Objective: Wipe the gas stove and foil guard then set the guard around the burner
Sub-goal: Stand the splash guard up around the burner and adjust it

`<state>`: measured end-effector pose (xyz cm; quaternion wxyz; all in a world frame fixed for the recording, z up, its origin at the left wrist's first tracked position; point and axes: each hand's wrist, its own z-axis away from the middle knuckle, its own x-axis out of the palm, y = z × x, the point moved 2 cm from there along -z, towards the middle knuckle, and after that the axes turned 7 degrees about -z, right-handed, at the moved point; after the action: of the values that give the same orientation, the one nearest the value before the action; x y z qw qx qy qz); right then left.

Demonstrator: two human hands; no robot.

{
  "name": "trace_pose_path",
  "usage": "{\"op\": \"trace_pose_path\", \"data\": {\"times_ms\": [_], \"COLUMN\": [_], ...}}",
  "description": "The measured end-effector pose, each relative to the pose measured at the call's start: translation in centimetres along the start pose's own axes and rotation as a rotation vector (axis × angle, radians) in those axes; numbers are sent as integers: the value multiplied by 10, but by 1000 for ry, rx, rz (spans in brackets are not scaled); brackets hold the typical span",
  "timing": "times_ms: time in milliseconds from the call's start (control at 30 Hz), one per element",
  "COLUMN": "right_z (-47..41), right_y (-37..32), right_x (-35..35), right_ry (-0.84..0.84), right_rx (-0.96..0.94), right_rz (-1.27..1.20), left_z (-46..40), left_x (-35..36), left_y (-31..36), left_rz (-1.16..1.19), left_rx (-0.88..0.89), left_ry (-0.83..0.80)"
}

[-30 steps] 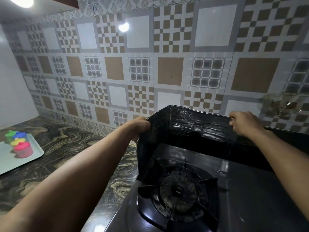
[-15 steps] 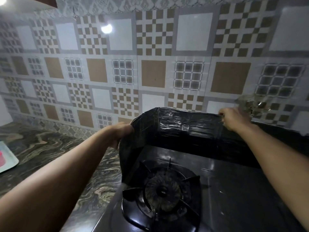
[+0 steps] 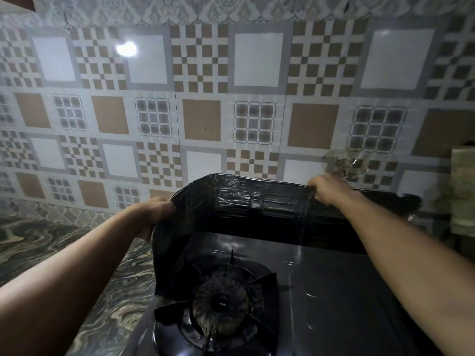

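Note:
A dark, crinkled foil guard (image 3: 257, 201) stands upright along the back and left side of the black gas stove (image 3: 347, 291). The round burner (image 3: 221, 301) with its pan support lies in front of it, low in the middle. My left hand (image 3: 154, 217) grips the guard's left panel near its top edge. My right hand (image 3: 326, 188) pinches the top edge of the back panel. Further right the guard runs on behind my right forearm.
A patterned tile wall (image 3: 200, 119) rises right behind the guard. A marbled stone counter (image 3: 64, 253) stretches to the left of the stove. A greasy patch (image 3: 344, 163) marks the wall beside my right hand. Blurred pale objects (image 3: 462, 191) stand at the right edge.
The view has swung to the right, so the tray with coloured cups at the left has left the frame. Both hands keep their hold on the guard, which stays upright behind the burner.

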<state>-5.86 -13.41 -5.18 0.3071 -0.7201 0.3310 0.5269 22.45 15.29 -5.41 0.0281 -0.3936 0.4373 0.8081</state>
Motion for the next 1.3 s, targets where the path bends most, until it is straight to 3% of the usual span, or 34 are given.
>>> {"op": "trace_pose_path", "data": {"times_ms": [600, 1000, 1300], "right_z": [-5, -5, -12], "right_y": [-6, -39, -66], "right_x": [19, 20, 16], "right_ry": [87, 129, 195], "right_rx": [50, -29, -108], "right_rz": [239, 98, 123], "left_z": [5, 1, 1], "left_x": [6, 11, 6], "left_y": [5, 2, 0], "left_rz": [65, 57, 69], "left_rx": [-14, -80, -10], "left_ry": [38, -57, 45]}}
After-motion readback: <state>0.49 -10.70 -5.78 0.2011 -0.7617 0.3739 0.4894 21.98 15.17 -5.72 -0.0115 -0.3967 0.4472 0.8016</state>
